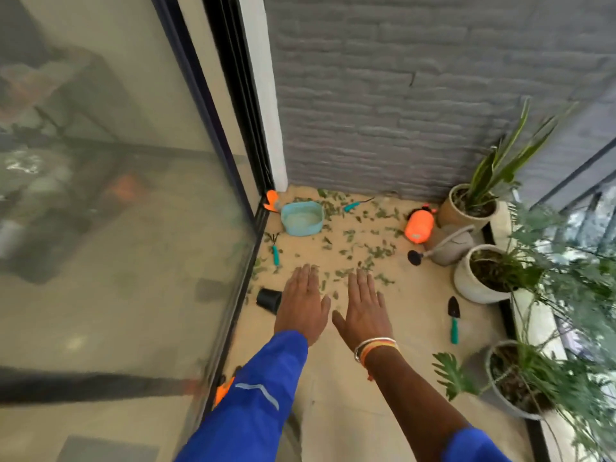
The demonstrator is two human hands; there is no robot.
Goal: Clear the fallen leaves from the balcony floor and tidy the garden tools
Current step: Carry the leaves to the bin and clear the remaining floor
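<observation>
Two empty hands, left hand (305, 303) and right hand (361, 306), are hovering flat mid-frame, fingers straight. Judgement: raking scattered leaves (376, 251) toward blue basin (300, 230) is looking best.

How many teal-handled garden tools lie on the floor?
3: a black-pronged rake by the glass door, a thin tool near the brick wall, a black-bladed trowel by the white pot. Leaves may hide more.
</observation>
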